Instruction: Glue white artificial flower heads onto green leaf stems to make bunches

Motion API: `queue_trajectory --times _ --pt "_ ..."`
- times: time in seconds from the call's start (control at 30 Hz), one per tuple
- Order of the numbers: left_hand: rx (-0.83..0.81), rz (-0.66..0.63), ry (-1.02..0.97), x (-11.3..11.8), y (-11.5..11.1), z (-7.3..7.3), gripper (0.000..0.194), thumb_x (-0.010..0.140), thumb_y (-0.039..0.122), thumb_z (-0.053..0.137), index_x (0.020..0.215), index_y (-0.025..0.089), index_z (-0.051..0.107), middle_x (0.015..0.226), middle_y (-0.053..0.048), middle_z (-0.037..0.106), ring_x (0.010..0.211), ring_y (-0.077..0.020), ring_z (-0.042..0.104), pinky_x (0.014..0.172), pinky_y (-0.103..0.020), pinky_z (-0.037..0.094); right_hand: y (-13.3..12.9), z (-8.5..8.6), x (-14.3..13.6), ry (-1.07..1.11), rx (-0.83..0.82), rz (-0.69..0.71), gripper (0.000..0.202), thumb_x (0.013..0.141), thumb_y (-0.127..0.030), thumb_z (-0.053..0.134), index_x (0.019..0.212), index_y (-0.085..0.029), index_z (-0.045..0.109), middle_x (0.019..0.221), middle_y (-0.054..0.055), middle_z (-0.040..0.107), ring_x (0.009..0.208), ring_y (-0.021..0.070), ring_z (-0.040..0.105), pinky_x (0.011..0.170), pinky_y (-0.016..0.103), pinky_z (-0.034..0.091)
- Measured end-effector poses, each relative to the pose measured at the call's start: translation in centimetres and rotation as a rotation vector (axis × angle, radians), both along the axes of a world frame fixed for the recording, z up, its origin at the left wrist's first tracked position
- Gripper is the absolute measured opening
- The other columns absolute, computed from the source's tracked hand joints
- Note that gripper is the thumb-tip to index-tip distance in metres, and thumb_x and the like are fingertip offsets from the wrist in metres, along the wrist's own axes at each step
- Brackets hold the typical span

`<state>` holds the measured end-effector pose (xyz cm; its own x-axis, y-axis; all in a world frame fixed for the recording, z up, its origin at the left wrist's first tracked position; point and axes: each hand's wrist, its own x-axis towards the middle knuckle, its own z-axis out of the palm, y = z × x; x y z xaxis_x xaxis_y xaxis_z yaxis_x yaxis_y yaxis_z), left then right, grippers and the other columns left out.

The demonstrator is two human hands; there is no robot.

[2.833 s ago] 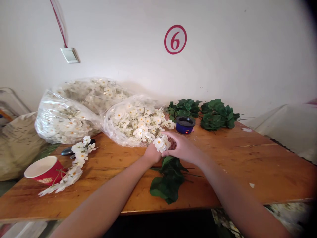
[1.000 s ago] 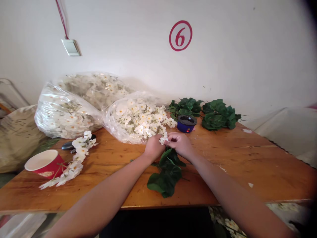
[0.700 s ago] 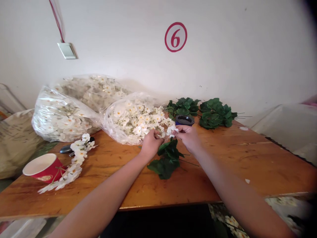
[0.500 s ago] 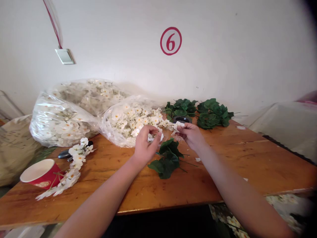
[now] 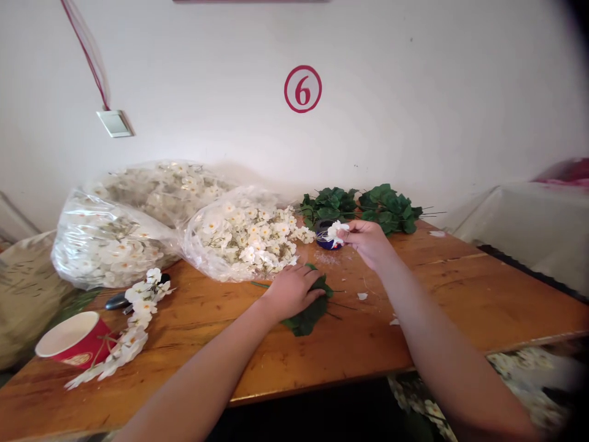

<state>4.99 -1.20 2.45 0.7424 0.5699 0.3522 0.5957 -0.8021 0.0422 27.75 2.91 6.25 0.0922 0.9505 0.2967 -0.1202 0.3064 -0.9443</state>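
The left hand [image 5: 292, 291] lay over green leaves [image 5: 304, 321] on the counter [image 5: 368, 353], fingers half bent and slightly apart; whether they gripped could not be told. The right hand [image 5: 346, 234] pinched a white flower [image 5: 336, 231] between thumb and fingers, right at the blue pot [image 5: 324, 244]. A clear bag [image 5: 197, 250] lay left of the pot.

The left hand [image 5: 293, 294] covers part of the green leaf cluster [image 5: 305, 322]; whether it grips the leaves is hidden. The right hand [image 5: 367, 241] conceals some of the white flower sprig [image 5: 336, 232], which blocks part of the blue pot [image 5: 325, 244]. A white flower spray [image 5: 137, 325] obscures the dark tool [image 5: 117, 301]. The left edge cuts off the beige sack [image 5: 27, 294], its markings too blurred to read.
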Motion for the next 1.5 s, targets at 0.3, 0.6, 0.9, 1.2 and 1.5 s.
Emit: queue_trajectory --times 0.3,0.6,0.9,1.2,1.5 --pt "0.025 0.155 0.135 0.3 -0.4 0.5 0.029 0.093 0.041 0.045 0.103 0.018 0.061 0.092 -0.01 0.067 0.089 -0.0252 0.063 0.072 -0.034 0.047 3.3 3.6 3.7 -0.435 -0.025 -0.221 0.032 0.052 -0.039 0.082 0.059 -0.016 0.061 0.055 0.002 0.06 0.053 0.0137 0.053 0.054 0.028 0.041" --pt "-0.007 0.244 0.177 -0.6 -0.4 0.9 0.023 0.087 0.028 0.049 0.082 0.015 0.068 0.077 -0.013 0.066 0.078 -0.0279 0.061 0.067 -0.037 0.043 10.7 5.8 3.4 -1.18 0.02 -0.249 0.012 0.062 -0.021 0.074 0.057 -0.016 0.064 0.07 0.004 0.068 0.06 0.0141 0.057 0.056 0.026 0.039" --pt "0.19 0.17 0.175 0.2 -1.1 -0.2 0.019 0.087 0.016 0.049 0.095 0.014 0.065 0.095 -0.013 0.062 0.093 -0.0283 0.055 0.079 -0.042 0.04 13.4 4.2 1.0 -1.327 0.091 -0.199 0.009 0.063 -0.022 0.073 0.061 -0.016 0.067 0.07 0.003 0.068 0.066 0.0146 0.058 0.057 0.025 0.038" --pt "0.148 0.15 0.157 0.4 -0.6 -1.2 0.017 0.088 0.02 0.05 0.085 0.015 0.067 0.092 -0.012 0.062 0.093 -0.0283 0.054 0.079 -0.043 0.039 12.9 2.8 0.7 -1.303 0.109 -0.21 0.011 0.066 -0.024 0.069 0.06 -0.017 0.063 0.071 0.001 0.068 0.068 0.0142 0.059 0.06 0.024 0.038" --pt "0.134 0.227 0.029 0.3 -0.3 -1.6 0.02 0.091 0.018 0.044 0.099 0.018 0.062 0.102 -0.011 0.061 0.097 -0.0266 0.054 0.081 -0.041 0.041 11.7 4.1 2.8 -1.114 0.107 -0.394 0.014 0.067 -0.029 0.069 0.064 -0.016 0.064 0.078 0.005 0.069 0.072 0.0166 0.058 0.065 0.027 0.04"
